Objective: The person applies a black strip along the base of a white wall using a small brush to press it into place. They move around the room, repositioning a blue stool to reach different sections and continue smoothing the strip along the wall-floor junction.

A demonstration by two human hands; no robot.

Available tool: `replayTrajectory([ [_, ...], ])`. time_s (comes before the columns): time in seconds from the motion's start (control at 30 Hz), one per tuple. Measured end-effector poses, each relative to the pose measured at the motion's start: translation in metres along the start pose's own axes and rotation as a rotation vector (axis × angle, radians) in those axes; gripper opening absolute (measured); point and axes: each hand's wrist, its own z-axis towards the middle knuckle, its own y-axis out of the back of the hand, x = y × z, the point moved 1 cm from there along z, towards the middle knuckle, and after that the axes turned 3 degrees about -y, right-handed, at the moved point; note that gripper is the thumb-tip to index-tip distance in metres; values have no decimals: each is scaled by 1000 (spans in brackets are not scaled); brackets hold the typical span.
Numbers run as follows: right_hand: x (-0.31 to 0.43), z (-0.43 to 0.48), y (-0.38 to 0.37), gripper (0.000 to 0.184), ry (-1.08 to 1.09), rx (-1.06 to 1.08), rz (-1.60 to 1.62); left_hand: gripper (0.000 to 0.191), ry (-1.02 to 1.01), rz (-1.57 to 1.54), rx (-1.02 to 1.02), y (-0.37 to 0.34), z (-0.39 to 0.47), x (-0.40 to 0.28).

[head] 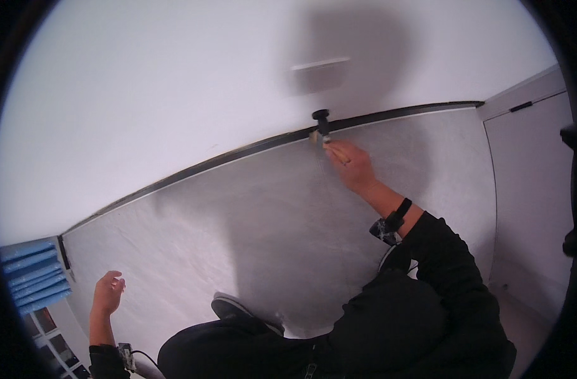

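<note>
My right hand (352, 166) grips the light wooden handle of a tool with a black head (321, 121), perhaps a mallet or a brush. The head is at the dark skirting strip (383, 119), where the white wall (151, 94) meets the grey floor (279, 227). A small tan piece (313, 136) shows just left of the head; what it is cannot be told. Away from the tool, at the lower left, my left hand (109, 291) hangs over the floor with its fingers loosely bent and nothing in it.
A pale door or panel (530, 189) stands on the right. Folded blue material (35, 277) lies at the left edge, above a rack with dark compartments (56, 341). A slot-like fitting (320, 64) is on the wall. My dark shoes (231, 307) are on the floor.
</note>
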Motion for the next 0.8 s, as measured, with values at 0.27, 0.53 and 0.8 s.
replayTrajectory([
  [0.27, 65, 44, 7, 23, 303, 317, -553, 35, 39, -39, 121, -103, 7, 88],
  [0.53, 94, 108, -54, 5, 150, 596, -636, 37, -30, -257, 121, -217, 21, 127],
  [0.8, 187, 131, -145, 12, 428, 598, -25, 51, 42, -220, -106, -271, 5, 133],
])
